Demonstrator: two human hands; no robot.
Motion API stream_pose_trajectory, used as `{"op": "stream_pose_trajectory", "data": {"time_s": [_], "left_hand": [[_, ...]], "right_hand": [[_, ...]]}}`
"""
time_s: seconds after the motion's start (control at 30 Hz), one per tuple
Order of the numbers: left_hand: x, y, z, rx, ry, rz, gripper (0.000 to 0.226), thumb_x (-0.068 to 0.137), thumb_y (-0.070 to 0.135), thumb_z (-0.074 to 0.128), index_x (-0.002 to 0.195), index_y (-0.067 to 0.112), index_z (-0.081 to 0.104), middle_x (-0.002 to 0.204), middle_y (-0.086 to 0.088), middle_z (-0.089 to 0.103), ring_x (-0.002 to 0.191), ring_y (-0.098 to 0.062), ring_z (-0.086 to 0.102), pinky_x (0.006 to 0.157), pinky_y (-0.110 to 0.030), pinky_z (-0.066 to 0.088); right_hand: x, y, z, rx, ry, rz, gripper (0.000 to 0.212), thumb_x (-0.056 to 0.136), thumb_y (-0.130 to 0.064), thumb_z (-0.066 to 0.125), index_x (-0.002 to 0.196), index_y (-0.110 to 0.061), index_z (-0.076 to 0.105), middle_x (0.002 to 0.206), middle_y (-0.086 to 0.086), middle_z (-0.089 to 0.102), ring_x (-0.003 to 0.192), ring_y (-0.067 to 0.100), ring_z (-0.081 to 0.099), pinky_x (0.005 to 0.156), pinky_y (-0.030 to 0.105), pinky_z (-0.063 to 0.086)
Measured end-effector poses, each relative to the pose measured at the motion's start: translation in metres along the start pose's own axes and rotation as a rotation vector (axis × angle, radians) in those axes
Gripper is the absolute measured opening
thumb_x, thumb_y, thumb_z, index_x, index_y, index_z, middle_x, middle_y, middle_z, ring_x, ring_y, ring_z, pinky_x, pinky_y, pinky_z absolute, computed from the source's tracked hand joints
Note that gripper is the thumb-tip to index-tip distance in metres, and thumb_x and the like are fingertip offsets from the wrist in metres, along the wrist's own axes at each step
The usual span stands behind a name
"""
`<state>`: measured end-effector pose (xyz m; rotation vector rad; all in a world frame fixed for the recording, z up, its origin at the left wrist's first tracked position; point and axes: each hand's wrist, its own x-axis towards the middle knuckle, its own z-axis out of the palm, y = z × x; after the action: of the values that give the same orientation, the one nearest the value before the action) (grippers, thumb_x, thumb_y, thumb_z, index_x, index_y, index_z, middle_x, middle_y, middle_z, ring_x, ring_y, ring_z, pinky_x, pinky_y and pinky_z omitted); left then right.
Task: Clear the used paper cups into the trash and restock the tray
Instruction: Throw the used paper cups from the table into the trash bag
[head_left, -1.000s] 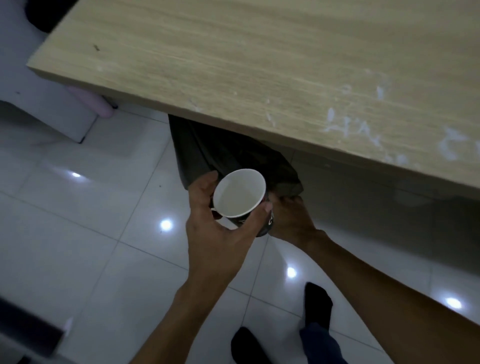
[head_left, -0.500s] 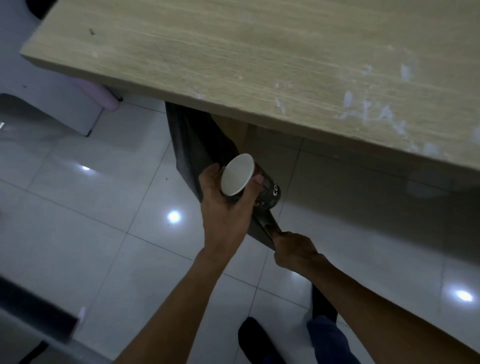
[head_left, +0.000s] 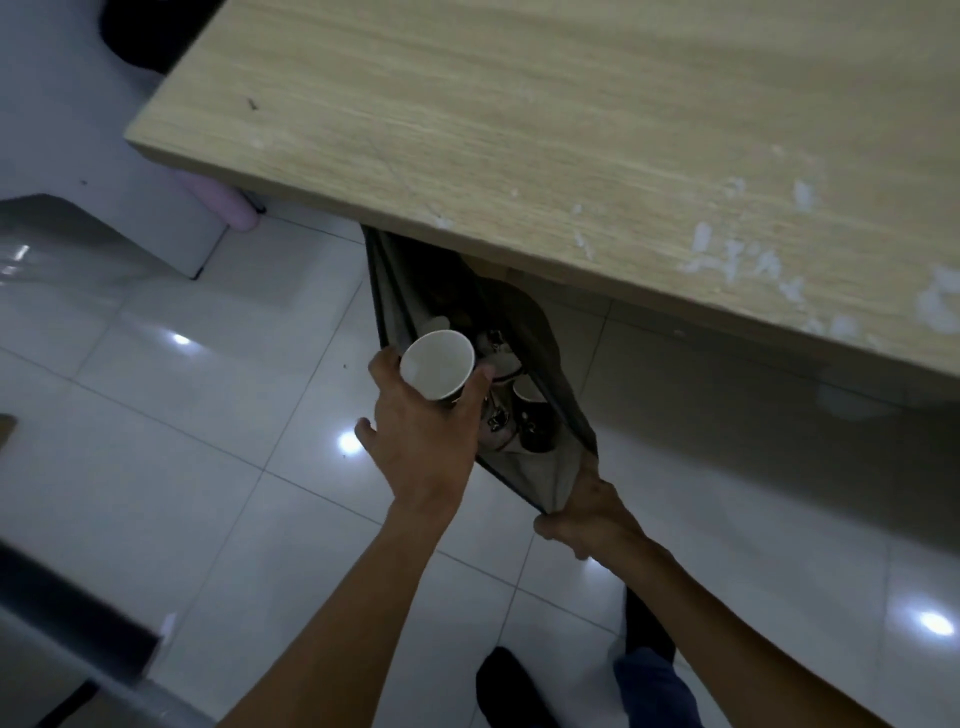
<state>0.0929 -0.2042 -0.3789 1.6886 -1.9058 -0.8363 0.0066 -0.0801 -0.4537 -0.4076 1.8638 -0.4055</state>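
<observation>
My left hand (head_left: 423, 441) grips a paper cup (head_left: 437, 365), white inside and dark outside, tilted with its mouth toward me. The cup hovers at the left rim of a dark trash bag (head_left: 550, 473) that hangs under the table edge. My right hand (head_left: 589, 512) pinches the bag's near corner and holds its mouth stretched wide. Inside the bag lie several used cups (head_left: 524, 410), some dark with white rims. No tray is in view.
A light wooden table (head_left: 571, 130) with white scuffs overhangs the bag's far half. Glossy white floor tiles (head_left: 208, 441) lie below. A white chair base (head_left: 156, 228) stands at the left. My dark-socked feet (head_left: 511, 686) are at the bottom.
My right hand has pulled the bag's corner toward me, opening its mouth wide and showing the cups inside. My left hand has kept the cup and brought it over the opening.
</observation>
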Motion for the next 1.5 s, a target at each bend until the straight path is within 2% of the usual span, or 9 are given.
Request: {"op": "stream_pose_trajectory", "data": {"time_s": [0.13, 0.27, 0.43, 0.57, 0.77, 0.93, 1.17, 1.33, 1.5], "left_hand": [[0.012, 0.010, 0.005, 0.087, 0.022, -0.044, 0.089, 0.074, 0.066, 0.064, 0.140, 0.018, 0.028, 0.122, -0.006, 0.060, 0.111, -0.029, 0.054, 0.083, -0.034, 0.020], [0.029, 0.018, 0.009, 0.163, 0.024, -0.014, 0.109, 0.074, 0.069, 0.062, 0.152, 0.020, 0.002, 0.137, -0.009, 0.050, 0.117, -0.030, 0.045, 0.090, -0.042, 0.026], [0.034, 0.012, 0.009, 0.334, -0.056, 0.127, 0.131, 0.067, 0.066, 0.071, 0.149, 0.019, -0.019, 0.157, -0.005, 0.020, 0.122, -0.031, 0.039, 0.094, -0.046, 0.029], [0.021, -0.004, 0.002, 0.515, -0.116, 0.269, 0.120, 0.073, 0.040, 0.074, 0.151, 0.019, -0.014, 0.160, -0.005, 0.013, 0.123, -0.028, 0.036, 0.093, -0.042, 0.028], [0.003, -0.012, -0.010, 0.425, -0.162, 0.266, 0.096, 0.081, 0.039, 0.070, 0.153, 0.017, 0.010, 0.160, -0.004, 0.015, 0.143, -0.028, 0.021, 0.109, -0.044, 0.022], [-0.007, 0.002, -0.029, 0.198, -0.094, 0.276, 0.086, 0.078, 0.037, 0.071, 0.148, 0.012, 0.028, 0.155, -0.010, 0.027, 0.142, -0.028, 0.026, 0.112, -0.041, 0.019], [-0.017, 0.057, -0.070, -0.058, 0.032, 0.370, 0.068, 0.078, 0.042, 0.061, 0.137, 0.012, 0.043, 0.136, -0.001, 0.048, 0.125, -0.014, 0.041, 0.102, -0.030, 0.025], [-0.006, 0.096, -0.091, -0.084, 0.193, 0.517, 0.033, 0.078, 0.039, 0.060, 0.088, 0.008, 0.061, 0.094, -0.005, 0.061, 0.090, -0.024, 0.055, 0.080, -0.042, 0.045], [0.007, 0.140, -0.106, -0.067, 0.197, 0.625, 0.019, 0.072, 0.031, 0.055, 0.069, 0.012, 0.054, 0.073, 0.002, 0.054, 0.070, -0.019, 0.051, 0.069, -0.035, 0.037]], "right_hand": [[-0.009, 0.002, 0.004, -0.019, -0.029, 0.023, 0.093, 0.077, -0.022, 0.073, 0.148, -0.013, 0.012, 0.100, 0.005, 0.053, 0.056, 0.009, 0.049, 0.037, 0.014, 0.038], [-0.018, 0.007, 0.009, -0.052, -0.036, 0.018, 0.095, 0.076, -0.024, 0.071, 0.148, -0.014, 0.010, 0.102, 0.006, 0.057, 0.065, 0.015, 0.055, 0.047, 0.021, 0.044], [-0.025, 0.009, 0.011, -0.065, -0.035, -0.012, 0.107, 0.075, -0.024, 0.071, 0.149, -0.020, -0.007, 0.123, 0.010, 0.054, 0.103, 0.025, 0.059, 0.072, 0.029, 0.052], [-0.035, 0.002, 0.006, -0.142, -0.035, -0.034, 0.107, 0.079, -0.027, 0.069, 0.149, -0.018, -0.012, 0.131, 0.010, 0.050, 0.114, 0.024, 0.054, 0.092, 0.033, 0.050], [-0.048, -0.007, 0.001, -0.226, 0.037, -0.092, 0.109, 0.080, -0.029, 0.066, 0.147, -0.023, -0.019, 0.120, 0.010, 0.057, 0.104, 0.024, 0.059, 0.082, 0.028, 0.051], [-0.061, -0.009, -0.004, -0.250, 0.080, -0.129, 0.104, 0.084, -0.029, 0.063, 0.146, -0.026, -0.021, 0.111, 0.010, 0.062, 0.095, 0.024, 0.062, 0.078, 0.029, 0.052], [-0.108, -0.031, -0.030, 0.109, 0.160, -0.296, 0.089, 0.083, -0.022, 0.068, 0.146, -0.038, 0.007, 0.073, -0.006, 0.058, 0.072, 0.008, 0.059, 0.071, 0.019, 0.048], [-0.163, -0.058, -0.059, 0.146, 0.276, -0.521, 0.053, 0.081, -0.022, 0.071, 0.121, -0.040, 0.042, 0.071, -0.003, 0.061, 0.068, 0.009, 0.059, 0.066, 0.020, 0.047], [-0.216, -0.089, -0.097, 0.235, 0.367, -0.729, 0.022, 0.073, -0.039, 0.068, 0.093, -0.037, 0.060, 0.068, -0.008, 0.061, 0.059, 0.004, 0.055, 0.054, 0.008, 0.034]]}}
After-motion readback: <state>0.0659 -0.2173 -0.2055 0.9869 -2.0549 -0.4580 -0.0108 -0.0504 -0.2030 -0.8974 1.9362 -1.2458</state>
